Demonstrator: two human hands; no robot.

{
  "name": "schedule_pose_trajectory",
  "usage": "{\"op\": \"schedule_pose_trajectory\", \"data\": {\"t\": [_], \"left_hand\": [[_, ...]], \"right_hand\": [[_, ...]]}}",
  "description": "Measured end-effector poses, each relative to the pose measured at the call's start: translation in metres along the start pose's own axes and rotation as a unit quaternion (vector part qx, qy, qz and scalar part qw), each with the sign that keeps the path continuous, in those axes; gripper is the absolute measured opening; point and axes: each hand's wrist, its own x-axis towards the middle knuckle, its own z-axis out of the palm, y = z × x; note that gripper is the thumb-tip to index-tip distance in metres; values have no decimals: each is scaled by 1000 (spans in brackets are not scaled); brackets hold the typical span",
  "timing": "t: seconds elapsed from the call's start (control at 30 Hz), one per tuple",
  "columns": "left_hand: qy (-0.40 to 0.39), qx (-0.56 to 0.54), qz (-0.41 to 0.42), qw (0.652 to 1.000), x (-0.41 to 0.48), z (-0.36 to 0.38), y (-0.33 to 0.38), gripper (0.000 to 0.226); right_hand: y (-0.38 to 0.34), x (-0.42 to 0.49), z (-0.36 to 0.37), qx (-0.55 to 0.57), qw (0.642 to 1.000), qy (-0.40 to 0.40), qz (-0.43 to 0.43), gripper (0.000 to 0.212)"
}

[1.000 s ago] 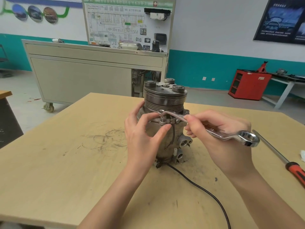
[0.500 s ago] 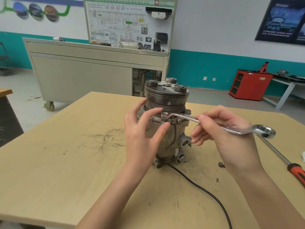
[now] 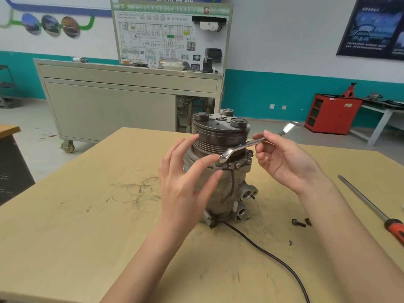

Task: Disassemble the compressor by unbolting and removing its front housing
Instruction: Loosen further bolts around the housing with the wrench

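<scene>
Compressor (image 3: 220, 171) stands upright on the table (image 3: 87, 226), pulley end up. Your right hand (image 3: 284, 162) pinches the wrench (image 3: 251, 144) mid-shank, its open end at a flange bolt just under the pulley. Your left hand (image 3: 185, 184) is spread open against the body's left side. Loose bolts (image 3: 300, 223) and a screwdriver (image 3: 371, 208) lie to the right.

**Wrench swung far from the body**

Swung the wrench (image 3: 247, 145) handle up and away behind the right hand (image 3: 284, 160). Spread the left hand (image 3: 185, 182) open, fingertips near the wrench head. Uncovered loose bolts (image 3: 300, 223) below the right hand.
</scene>
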Motion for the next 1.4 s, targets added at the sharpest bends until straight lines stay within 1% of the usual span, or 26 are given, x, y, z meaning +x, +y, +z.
{"op": "schedule_pose_trajectory", "data": {"t": [0.07, 0.13, 0.2, 0.27, 0.3, 0.37, 0.4, 0.47, 0.5, 0.57, 0.63, 0.67, 0.73, 0.77, 0.8, 0.83, 0.87, 0.9, 0.93, 0.97, 1.0, 1.07, 1.13, 1.23, 1.33, 1.4], "left_hand": [[-3, -11, -7, 1000, 0, 0, -3, 28], [-6, -11, -6, 1000, -1, 0, -4, 34], [-9, -16, -9, 1000, -1, 0, -4, 44], [-15, -23, -19, 999, -1, -2, -7, 54], [-26, -30, -33, 999, 0, -3, -9, 59], [-70, -51, -79, 993, 1, -6, -16, 72], [-99, -61, -106, 988, 0, -7, -19, 80], [-145, -70, -145, 976, -3, -8, -26, 93], [-160, -73, -157, 972, -5, -8, -28, 98], [-180, -84, -173, 965, -8, -6, -29, 103], [-179, -110, -181, 961, -8, -4, -27, 97], [-174, -122, -183, 960, -8, -3, -25, 92], [-167, -133, -188, 959, -8, -2, -23, 87], [-168, -133, -190, 958, -9, -1, -23, 88], [-173, -127, -190, 958, -9, -1, -24, 90], [-179, -118, -186, 959, -10, 0, -25, 93], [-185, -110, -180, 960, -11, 1, -26, 95], [-189, -105, -176, 960, -12, 1, -26, 97], [-191, -103, -175, 960, -12, 2, -26, 98], [-192, -101, -175, 961, -13, 2, -26, 98], [-190, -98, -176, 961, -13, 3, -26, 97], [-186, -96, -179, 961, -13, 3, -27, 98], [-185, -96, -180, 961, -13, 4, -27, 98], [-176, -94, -175, 964, -13, 5, -28, 98], [-163, -98, -173, 966, -14, 6, -27, 97], [-160, -103, -173, 966, -15, 7, -27, 97]], "right_hand": [[1, -12, 3, -38, 995, 0, -97, 25], [5, -27, 13, -89, 966, 17, -242, 19], [9, -42, 28, -152, 909, 45, -386, 14], [15, -55, 37, -230, 846, 52, -478, 13], [17, -59, 41, -274, 829, 62, -484, 16], [22, -65, 48, -362, 813, 82, -449, 29], [23, -66, 49, -420, 767, 94, -475, 36], [31, -65, 48, -503, 624, 99, -589, 44], [32, -65, 49, -521, 582, 95, -618, 47], [33, -66, 50, -545, 536, 72, -640, 47], [35, -68, 52, -582, 480, 68, -653, 41], [37, -68, 53, -589, 462, 59, -660, 37], [39, -67, 56, -588, 450, 49, -670, 34], [39, -66, 54, -589, 450, 51, -669, 34], [39, -66, 51, -585, 467, 56, -660, 34], [40, -66, 46, -569, 512, 59, -641, 33], [42, -67, 40, -529, 585, 57, -611, 30], [44, -68, 33, -465, 676, 50, -570, 26], [45, -66, 27, -383, 762, 45, -520, 22], [45, -62, 22, -298, 833, 50, -463, 19], [44, -54, 16, -217, 888, 59, -401, 18], [34, -30, 7, -91, 959, 52, -265, 24], [24, -7, 2, -39, 986, 15, -159, 29], [14, 12, -1, -39, 995, -11, -88, 30], [13, 7, 2, -24, 996, 11, -88, 31], [14, -4, 8, -23, 990, 37, -137, 29]]}}
